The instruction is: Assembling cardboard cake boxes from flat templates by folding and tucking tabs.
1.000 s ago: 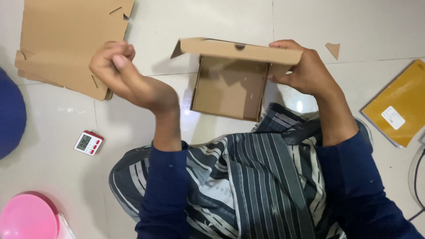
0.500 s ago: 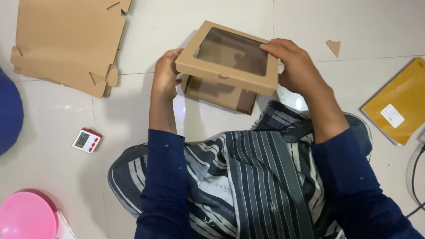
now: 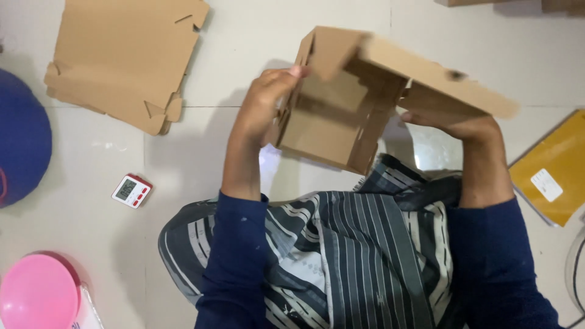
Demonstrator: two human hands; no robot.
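Now, far left: flat cardboard sheets lying on the floor | my left hand is pinching the brown box side wall | my right hand is cupping under the lid | I'm judging: keeping both grips firm, folding flaps squarely.

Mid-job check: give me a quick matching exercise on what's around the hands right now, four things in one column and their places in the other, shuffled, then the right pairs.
Things:
1. cardboard box
2. flat cardboard sheets
3. small timer
4. yellow envelope

Places:
A. on the floor at the far right edge
B. held up between the left hand and the right hand
C. on the floor at the upper left
D. on the floor, left of the left forearm

Pairs: 1-B, 2-C, 3-D, 4-A
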